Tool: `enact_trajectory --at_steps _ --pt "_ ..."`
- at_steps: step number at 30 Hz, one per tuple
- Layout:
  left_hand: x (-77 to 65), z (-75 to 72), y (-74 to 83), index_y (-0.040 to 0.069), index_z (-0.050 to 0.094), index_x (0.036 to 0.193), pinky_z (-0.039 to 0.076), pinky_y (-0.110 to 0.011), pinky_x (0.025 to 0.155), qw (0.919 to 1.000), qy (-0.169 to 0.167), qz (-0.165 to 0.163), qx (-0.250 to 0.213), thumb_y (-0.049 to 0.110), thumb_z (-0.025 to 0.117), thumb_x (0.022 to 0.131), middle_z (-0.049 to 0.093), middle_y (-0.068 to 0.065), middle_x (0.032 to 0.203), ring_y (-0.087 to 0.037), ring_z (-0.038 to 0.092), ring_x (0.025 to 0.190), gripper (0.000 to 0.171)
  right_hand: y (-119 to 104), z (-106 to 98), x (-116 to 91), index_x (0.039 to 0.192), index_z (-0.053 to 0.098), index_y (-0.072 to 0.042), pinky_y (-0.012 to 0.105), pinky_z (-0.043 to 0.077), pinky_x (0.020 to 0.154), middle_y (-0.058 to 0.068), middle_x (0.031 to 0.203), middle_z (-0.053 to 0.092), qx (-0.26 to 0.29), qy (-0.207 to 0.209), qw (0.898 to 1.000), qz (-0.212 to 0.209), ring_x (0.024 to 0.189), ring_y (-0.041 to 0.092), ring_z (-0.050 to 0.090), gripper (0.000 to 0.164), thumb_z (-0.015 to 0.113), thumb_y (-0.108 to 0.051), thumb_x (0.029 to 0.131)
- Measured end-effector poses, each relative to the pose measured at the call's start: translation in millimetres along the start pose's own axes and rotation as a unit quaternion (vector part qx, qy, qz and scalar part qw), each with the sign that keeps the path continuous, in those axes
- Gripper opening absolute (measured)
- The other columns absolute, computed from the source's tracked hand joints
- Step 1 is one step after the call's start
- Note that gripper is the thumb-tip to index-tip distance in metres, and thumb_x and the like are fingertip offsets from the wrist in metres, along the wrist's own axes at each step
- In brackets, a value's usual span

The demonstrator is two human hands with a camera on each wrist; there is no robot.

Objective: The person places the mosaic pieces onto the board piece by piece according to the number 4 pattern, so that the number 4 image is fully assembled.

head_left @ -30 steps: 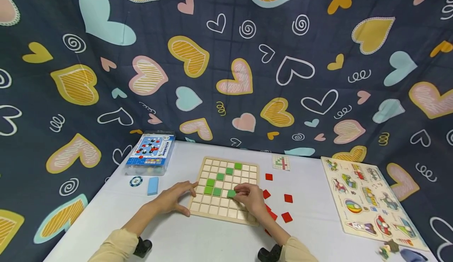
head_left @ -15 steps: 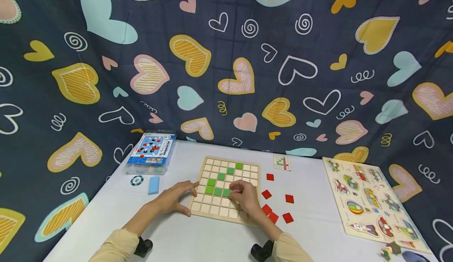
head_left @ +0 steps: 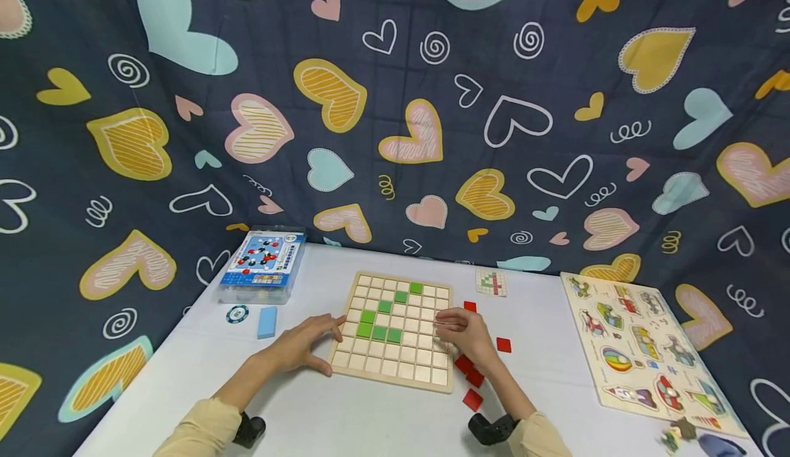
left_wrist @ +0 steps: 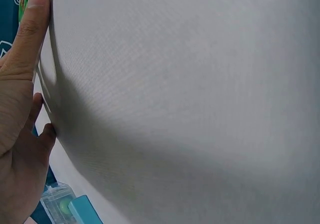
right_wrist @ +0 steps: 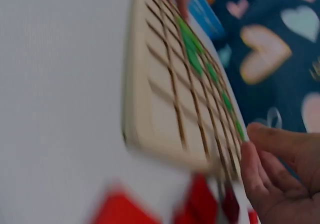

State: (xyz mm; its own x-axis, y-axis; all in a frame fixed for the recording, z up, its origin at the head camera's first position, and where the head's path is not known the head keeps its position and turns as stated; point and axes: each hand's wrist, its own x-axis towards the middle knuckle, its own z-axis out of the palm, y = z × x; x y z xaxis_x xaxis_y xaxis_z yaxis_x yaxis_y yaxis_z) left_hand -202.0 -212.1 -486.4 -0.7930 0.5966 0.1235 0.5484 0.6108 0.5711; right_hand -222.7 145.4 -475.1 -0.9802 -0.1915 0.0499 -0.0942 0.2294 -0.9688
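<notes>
My left hand point(head_left: 308, 344) rests at the left edge of a wooden grid board point(head_left: 422, 373), thumb by the near corner and fingers along the side. The left wrist view shows its thumb point(left_wrist: 30, 39) against the board's edge. Several green square tiles point(head_left: 379, 333) lie in the grid among pale squares. My right hand point(head_left: 465, 333) hovers over the board's right edge, fingers loosely bent, thumb near the fingertips; no tile shows between them in the right wrist view. Red square tiles point(head_left: 472, 399) lie on the table beside and below this hand, some partly hidden by it.
A small pattern card point(head_left: 491, 283) lies behind the board. To the left are a boxed set point(head_left: 262, 268), a round chip point(head_left: 237, 314) and a blue block point(head_left: 267, 322). A wooden picture puzzle point(head_left: 642, 347) lies at the right, against the heart-patterned cloth point(head_left: 531, 86).
My right hand set a green tile into the row beside two others, let go, and moved right to the red tiles. My left hand stays at the board's left edge.
</notes>
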Motion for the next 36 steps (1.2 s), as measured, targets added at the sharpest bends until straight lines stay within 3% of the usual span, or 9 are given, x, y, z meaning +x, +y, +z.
enact_trajectory --at_steps 7,12,16,21,29,36 --pt "-2.0 -3.6 -2.0 0.021 0.054 0.103 0.034 -0.066 0.101 0.9999 0.004 -0.008 0.006 0.037 0.082 0.064 0.045 -0.014 0.145 -0.047 0.037 0.131 0.051 21 -57 3 0.115 0.061 0.006 0.026 0.057 0.079 0.023 0.112 0.066 -0.058 0.04 0.997 0.027 0.097 0.031 0.066 0.031 0.067 0.006 0.085" --pt "-2.6 -4.2 -2.7 0.02 0.054 0.103 0.033 -0.064 0.103 1.0 0.004 -0.006 0.004 0.037 0.082 0.064 0.045 -0.015 0.145 -0.047 0.037 0.131 0.051 33 -79 19 0.118 0.062 0.002 0.024 0.056 0.082 0.02 0.117 0.065 -0.135 0.063 0.988 0.025 0.097 0.028 0.065 0.032 0.067 0.004 0.086" --pt "-0.7 -2.1 -2.4 0.019 0.055 0.104 0.032 -0.066 0.102 1.0 0.003 0.002 0.001 0.037 0.081 0.064 0.045 -0.015 0.145 -0.048 0.037 0.13 0.051 36 -80 34 0.121 0.062 0.002 0.022 0.055 0.079 0.019 0.117 0.065 -0.19 0.055 0.98 0.018 0.092 0.026 0.063 0.037 0.068 0.004 0.084" --pt "3.7 -0.3 -1.1 0.019 0.056 0.104 0.031 -0.067 0.103 0.9999 -0.002 0.009 -0.006 0.036 0.081 0.065 0.044 -0.016 0.145 -0.049 0.036 0.13 0.05 38 -78 44 0.113 0.066 0.001 0.019 0.052 0.072 0.016 0.103 0.069 -0.217 0.054 0.975 0.014 0.081 0.02 0.059 0.031 0.071 0.003 0.083" --pt "2.9 0.4 -1.6 0.018 0.056 0.104 0.03 -0.064 0.105 0.9999 -0.009 -0.005 -0.009 0.036 0.082 0.065 0.043 -0.016 0.146 -0.047 0.035 0.132 0.05 39 -72 42 0.112 0.067 0.003 0.031 0.056 0.083 0.018 0.104 0.07 -0.163 0.093 0.982 0.025 0.092 0.027 0.067 0.028 0.071 0.0 0.084" --pt "0.3 0.4 -0.9 0.018 0.055 0.104 0.03 -0.063 0.105 0.9999 -0.005 -0.004 -0.009 0.036 0.082 0.065 0.044 -0.016 0.145 -0.047 0.036 0.131 0.051 33 -49 44 0.109 0.067 0.005 0.025 0.057 0.078 0.02 0.102 0.07 -0.107 0.097 0.989 0.015 0.094 0.028 0.069 0.029 0.072 0.003 0.081"
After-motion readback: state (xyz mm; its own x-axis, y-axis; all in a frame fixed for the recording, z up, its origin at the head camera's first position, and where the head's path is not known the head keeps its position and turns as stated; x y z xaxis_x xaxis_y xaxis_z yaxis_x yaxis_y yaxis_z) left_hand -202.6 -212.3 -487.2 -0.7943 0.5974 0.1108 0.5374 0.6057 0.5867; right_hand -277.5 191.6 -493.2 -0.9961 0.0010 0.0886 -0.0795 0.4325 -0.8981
